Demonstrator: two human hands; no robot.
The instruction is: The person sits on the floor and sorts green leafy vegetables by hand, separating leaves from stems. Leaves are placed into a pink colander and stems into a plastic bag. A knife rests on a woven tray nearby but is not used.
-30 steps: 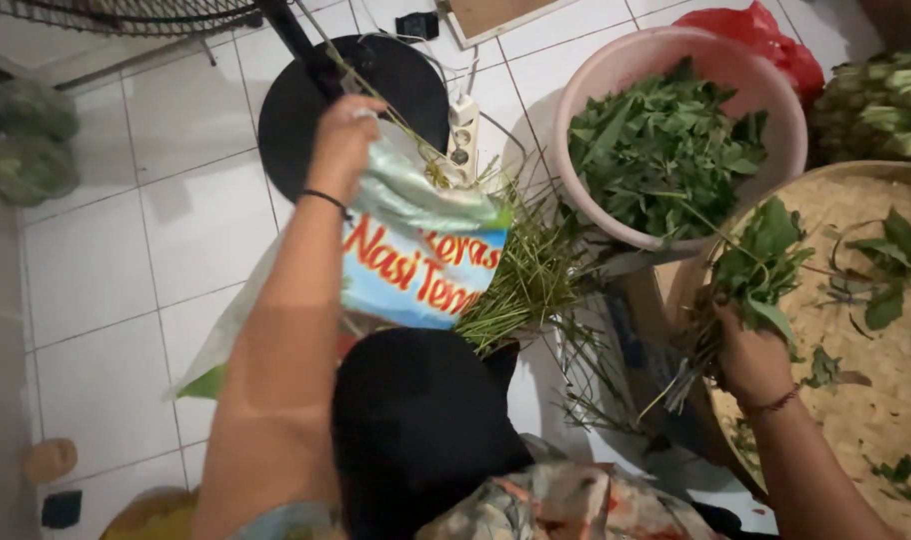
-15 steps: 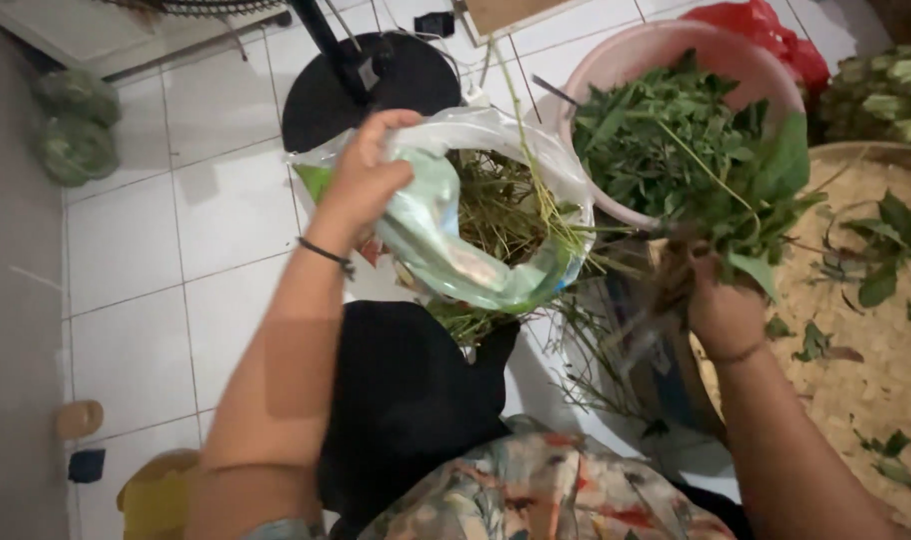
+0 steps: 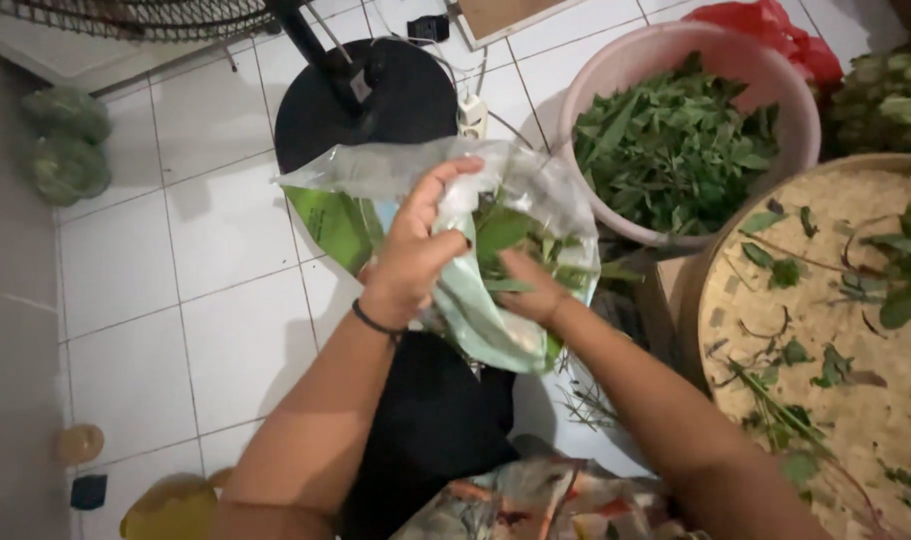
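Green, lumpy bundles of vegetables [image 3: 66,140] sit far off to the left of the bag, on the white tiled floor [image 3: 176,280]. Coming across, there's the round black fan base [image 3: 376,100] just behind the bag.

Now my left hand [image 3: 416,250], thin black band on the wrist. Its fingers are curled tight over a pinch of film at the bag's upper edge, thumb on the near side, holding the mouth up and open. The bag itself, a clear crinkly plastic bag with a green printed panel [image 3: 376,175], hangs in mid-air over my lap, off the floor, with long green leaves [image 3: 501,235] showing through its wall.

My right hand [image 3: 531,290] is pushed into the mouth of the bag from the right. The fingers are buried among leaves and film, so I can't tell how far they're closed or whether they have hold of anything.

Right of the bag and touching it, a pink round plastic basin [image 3: 676,50] is heaped with loose leaves. Farther right, a wide woven bamboo tray [image 3: 776,400] carries scattered leaves and stems.

I'd call this the filling step, leaves going down into the bag. The next move needs the left pinch kept firm and the mouth wide, so the right hand comes out without dragging leaves along.
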